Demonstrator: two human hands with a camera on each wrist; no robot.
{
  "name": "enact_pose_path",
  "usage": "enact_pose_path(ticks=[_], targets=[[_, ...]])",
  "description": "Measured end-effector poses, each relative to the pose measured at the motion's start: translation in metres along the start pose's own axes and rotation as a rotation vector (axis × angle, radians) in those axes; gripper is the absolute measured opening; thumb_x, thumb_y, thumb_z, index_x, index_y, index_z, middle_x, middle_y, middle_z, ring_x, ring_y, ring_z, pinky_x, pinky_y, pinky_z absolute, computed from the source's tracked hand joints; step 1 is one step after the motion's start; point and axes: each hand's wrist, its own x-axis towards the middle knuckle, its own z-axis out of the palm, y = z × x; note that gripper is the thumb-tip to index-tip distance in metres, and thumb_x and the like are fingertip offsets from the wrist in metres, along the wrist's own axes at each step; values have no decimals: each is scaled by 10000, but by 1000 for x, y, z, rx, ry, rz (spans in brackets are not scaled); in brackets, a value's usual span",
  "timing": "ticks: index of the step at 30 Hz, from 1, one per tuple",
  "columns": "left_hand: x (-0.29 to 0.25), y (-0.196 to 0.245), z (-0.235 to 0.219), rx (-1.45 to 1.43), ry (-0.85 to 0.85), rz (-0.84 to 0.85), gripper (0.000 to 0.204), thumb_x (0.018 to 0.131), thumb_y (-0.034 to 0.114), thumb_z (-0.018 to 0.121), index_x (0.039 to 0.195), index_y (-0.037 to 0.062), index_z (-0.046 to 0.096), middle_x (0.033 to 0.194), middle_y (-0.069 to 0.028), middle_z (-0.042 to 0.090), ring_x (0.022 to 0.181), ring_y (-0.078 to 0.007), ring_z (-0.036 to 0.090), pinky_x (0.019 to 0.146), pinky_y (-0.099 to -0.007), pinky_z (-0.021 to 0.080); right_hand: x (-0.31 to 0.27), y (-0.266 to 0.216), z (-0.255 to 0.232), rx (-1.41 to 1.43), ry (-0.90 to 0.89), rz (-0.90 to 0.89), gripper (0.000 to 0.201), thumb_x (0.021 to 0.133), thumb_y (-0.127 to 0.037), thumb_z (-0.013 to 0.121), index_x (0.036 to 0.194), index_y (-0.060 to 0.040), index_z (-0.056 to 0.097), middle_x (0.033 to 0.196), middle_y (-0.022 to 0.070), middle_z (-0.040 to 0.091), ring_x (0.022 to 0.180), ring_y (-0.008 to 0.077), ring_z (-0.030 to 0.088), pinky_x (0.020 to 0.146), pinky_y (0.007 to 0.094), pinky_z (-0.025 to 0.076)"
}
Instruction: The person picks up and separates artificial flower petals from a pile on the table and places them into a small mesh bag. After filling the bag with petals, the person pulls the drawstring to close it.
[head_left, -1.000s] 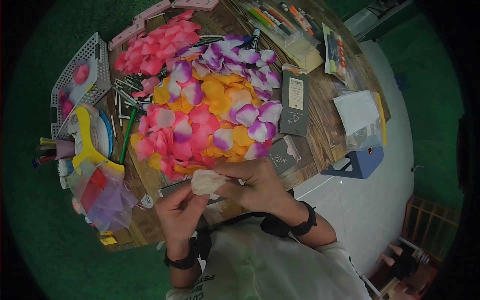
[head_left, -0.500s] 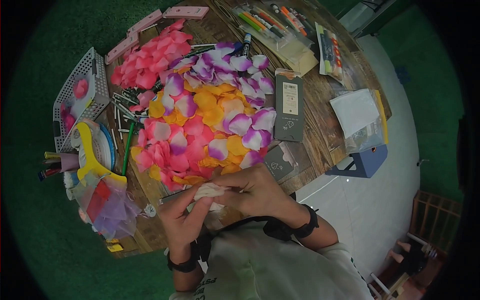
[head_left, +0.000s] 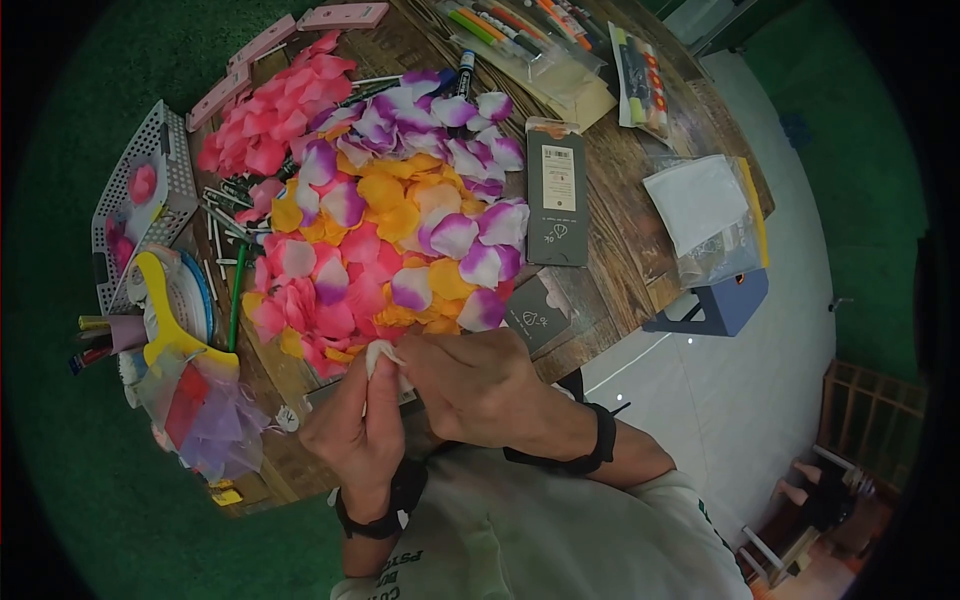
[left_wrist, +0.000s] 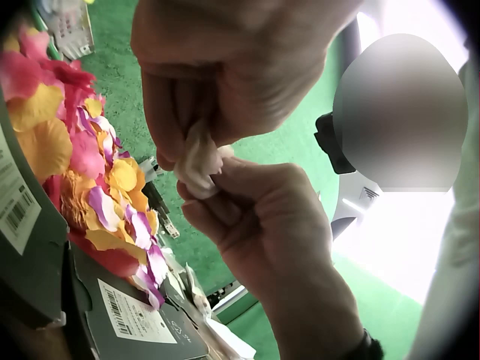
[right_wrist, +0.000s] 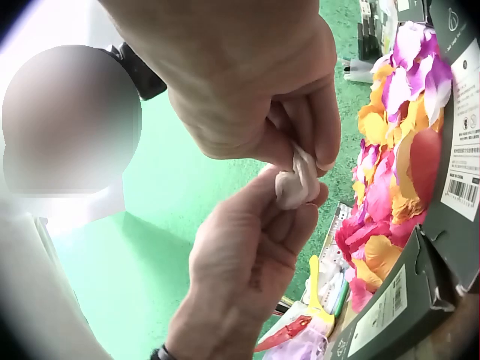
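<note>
A small cream-white bundle of thin, petal-like cloth (head_left: pixel 380 353) is held between both hands, just in front of the pile of petals. My left hand (head_left: pixel 362 420) pinches it between thumb and fingers, the thumb pointing up along it. From the other side my right hand (head_left: pixel 485 385) grips it with curled fingers, close against the left. In the left wrist view the bundle (left_wrist: pixel 198 161) looks folded and twisted between the fingertips. The right wrist view shows its rounded folds (right_wrist: pixel 298 186) sticking out between both hands. Loose pink, orange and purple-white petals (head_left: pixel 390 220) are heaped on the table beyond.
Dark grey boxes (head_left: pixel 557 195) lie right of the petals. A perforated grey basket (head_left: pixel 170 160), a yellow-handled item (head_left: pixel 160 300) and mesh bags (head_left: pixel 220 425) are at the left. Packs of markers (head_left: pixel 640 85) and a white packet (head_left: pixel 697 203) lie far right.
The cream-white bundle was spread wider and is now squeezed narrow. My right hand has turned and closed in beside the left. The head view has shifted slightly.
</note>
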Motion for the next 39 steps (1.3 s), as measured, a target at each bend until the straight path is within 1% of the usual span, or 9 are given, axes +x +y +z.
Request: enact_pose_path(ticks=[4, 6, 8, 13, 16, 19, 26, 31, 39], targets=[[1, 4, 3, 14, 47, 25, 172, 813, 43, 651, 965, -37, 659, 628, -101, 615, 555, -81, 554, 536, -224, 451, 2, -1, 1, -111, 125, -140, 240, 692, 2, 632, 930, -12, 609, 680, 102, 607, 540, 230, 598, 440, 306, 460], [1, 0, -1, -22, 34, -17, 169, 812, 38, 651, 960, -42, 658, 647, -99, 629, 574, -76, 560, 547, -225, 455, 0, 4, 0, 112, 45, 32, 232, 701, 0, 630, 933, -8, 619, 694, 106, 620, 552, 228, 610, 462, 302, 470], [1, -11, -9, -225, -138, -187, 206, 817, 32, 647, 1002, -59, 638, 760, -88, 665, 660, -77, 584, 605, -225, 476, -1, 7, 0, 170, 64, 62, 221, 705, -5, 634, 925, -4, 628, 699, 110, 626, 556, 230, 614, 475, 297, 475], [7, 3, -6, -648, -176, -447, 281, 834, 37, 631, 1093, -65, 592, 891, -90, 658, 753, -107, 606, 676, -228, 498, 0, 7, -7, 239, 90, 122, 182, 717, -27, 653, 896, 6, 655, 724, 125, 646, 568, 218, 628, 512, 273, 480], [9, -1, -9, -763, -243, -555, 288, 843, 33, 616, 1114, -60, 583, 904, -98, 656, 758, -110, 614, 679, -223, 509, 1, 6, -10, 310, 68, 176, 196, 733, -37, 663, 922, 15, 661, 715, 116, 650, 557, 146, 619, 504, 248, 464], [8, -4, -14, -763, -265, -622, 258, 851, 26, 602, 1094, -62, 595, 881, -94, 659, 740, -94, 613, 655, -212, 515, 2, 5, -10, 534, -53, 509, 190, 784, 2, 636, 963, 65, 645, 730, 73, 656, 626, 62, 574, 541, 213, 452], [8, -9, -14, -770, -288, -566, 251, 849, 40, 612, 1077, -67, 602, 864, -84, 660, 723, -73, 597, 636, -200, 501, 6, 5, -8, 562, -114, 652, 192, 785, 11, 633, 962, 83, 639, 755, 84, 664, 655, 74, 589, 573, 210, 465], [10, -7, -10, -710, -282, -533, 301, 844, 72, 635, 1103, -72, 583, 903, -96, 658, 764, -89, 600, 679, -211, 488, 5, 11, -13, 380, -65, 449, 200, 761, -38, 667, 942, 47, 658, 729, 105, 670, 636, 81, 607, 564, 221, 472], [12, -10, -4, -738, -344, -541, 405, 819, 60, 654, 1176, -79, 522, 999, -148, 642, 900, -172, 618, 808, -282, 489, -2, 26, -30, 370, -3, 482, 215, 739, -78, 681, 932, 16, 668, 731, 125, 670, 629, 122, 639, 571, 243, 486]])
